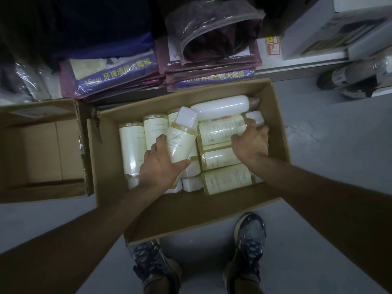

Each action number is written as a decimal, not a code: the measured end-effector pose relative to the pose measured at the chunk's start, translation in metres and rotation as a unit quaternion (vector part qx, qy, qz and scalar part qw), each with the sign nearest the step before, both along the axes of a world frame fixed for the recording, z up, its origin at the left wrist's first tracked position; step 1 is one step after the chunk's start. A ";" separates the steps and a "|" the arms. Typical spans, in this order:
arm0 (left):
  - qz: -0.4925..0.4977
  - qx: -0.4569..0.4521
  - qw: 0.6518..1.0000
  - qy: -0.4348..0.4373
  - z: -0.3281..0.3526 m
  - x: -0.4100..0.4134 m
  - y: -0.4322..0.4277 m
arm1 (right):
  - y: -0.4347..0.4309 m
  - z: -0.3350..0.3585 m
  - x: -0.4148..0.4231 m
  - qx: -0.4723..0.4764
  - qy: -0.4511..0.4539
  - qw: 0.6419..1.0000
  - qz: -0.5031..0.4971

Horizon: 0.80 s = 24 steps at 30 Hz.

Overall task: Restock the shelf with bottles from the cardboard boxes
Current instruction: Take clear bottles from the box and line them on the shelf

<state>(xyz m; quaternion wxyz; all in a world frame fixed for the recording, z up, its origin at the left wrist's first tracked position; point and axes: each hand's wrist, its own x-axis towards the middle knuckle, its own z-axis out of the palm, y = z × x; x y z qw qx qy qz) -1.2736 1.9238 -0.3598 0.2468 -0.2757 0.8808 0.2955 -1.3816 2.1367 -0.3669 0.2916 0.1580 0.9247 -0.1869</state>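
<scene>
Curling round a white-capped bottle [182, 141], the fingers [180, 165] and thumb of the left hand [161, 164] grip it, tilted, just above the rows of bottles [131, 149] lying in the open cardboard box [191, 217]. The right hand [251, 143] bends its fingers [259, 129] round a second bottle [218, 130] lying on its side at the box's right, gripping it. Just left sits another box [42, 153]. Stacked plastic-wrapped packets [118, 78] lie on the far side. Two shoes [250, 238] stand on the grey floor [318, 166] nearby.
</scene>
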 end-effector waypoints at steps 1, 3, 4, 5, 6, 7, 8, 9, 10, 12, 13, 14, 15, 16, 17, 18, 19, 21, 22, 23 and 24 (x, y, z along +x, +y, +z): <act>0.002 0.005 1.000 0.001 -0.001 0.000 0.000 | 0.000 -0.001 -0.002 0.000 -0.011 1.000 -0.014; 0.004 0.013 1.000 0.002 -0.003 0.001 -0.002 | 0.001 -0.003 -0.006 -0.006 -0.029 0.999 -0.024; 0.004 0.017 1.000 0.002 -0.004 0.001 -0.002 | 0.003 -0.004 -0.010 -0.007 -0.037 0.999 -0.022; 0.003 0.019 1.000 0.003 -0.005 0.001 -0.002 | 0.006 -0.004 -0.014 -0.005 -0.045 0.999 -0.019; 0.002 0.019 1.000 0.002 -0.007 0.000 -0.003 | 0.007 -0.005 -0.019 -0.005 -0.052 0.998 -0.020; 0.001 0.018 1.000 0.002 -0.009 0.000 -0.003 | 0.008 -0.006 -0.024 -0.006 -0.058 0.998 -0.026; 0.000 0.018 1.000 0.001 -0.011 0.000 -0.003 | 0.008 -0.007 -0.028 -0.011 -0.062 0.997 -0.037; -0.001 0.018 1.000 0.002 -0.012 0.000 -0.003 | 0.008 -0.010 -0.033 -0.017 -0.065 0.996 -0.052; -0.002 0.018 1.000 0.004 -0.014 0.001 -0.003 | 0.007 -0.012 -0.037 -0.022 -0.070 0.995 -0.068; 0.000 0.020 1.000 0.007 -0.016 0.001 -0.004 | 0.007 -0.017 -0.044 -0.038 -0.084 0.991 -0.093; 0.002 0.022 1.000 0.008 -0.017 0.001 -0.005 | 0.009 -0.020 -0.048 -0.050 -0.092 0.990 -0.096; 0.003 0.025 1.000 0.009 -0.018 0.002 -0.005 | 0.011 -0.022 -0.052 -0.065 -0.098 0.989 -0.092; 0.002 0.027 1.000 0.009 -0.018 0.002 -0.006 | 0.013 -0.023 -0.056 -0.079 -0.102 0.988 -0.085; 0.001 0.029 1.000 0.009 -0.018 0.002 -0.007 | 0.015 -0.024 -0.059 -0.088 -0.100 0.988 -0.082; 0.000 0.031 1.000 0.008 -0.018 0.002 -0.008 | 0.016 -0.023 -0.062 -0.093 -0.095 0.987 -0.085; 0.001 0.033 0.999 0.008 -0.017 0.001 -0.009 | 0.016 -0.022 -0.064 -0.093 -0.087 0.987 -0.094; 0.005 0.037 0.999 0.009 -0.017 0.001 -0.009 | 0.016 -0.020 -0.064 -0.089 -0.079 0.988 -0.102; 0.011 0.040 0.999 0.009 -0.016 0.001 -0.010 | 0.018 -0.017 -0.060 -0.087 -0.064 0.988 -0.107; 0.013 0.039 0.999 0.010 -0.015 0.002 -0.011 | 0.020 -0.016 -0.056 -0.089 -0.057 0.989 -0.104; 0.016 0.040 0.999 0.012 -0.015 0.002 -0.011 | 0.021 -0.015 -0.053 -0.089 -0.049 0.990 -0.099; 0.019 0.045 0.999 0.014 -0.015 0.003 -0.011 | 0.022 -0.012 -0.049 -0.087 -0.042 0.991 -0.095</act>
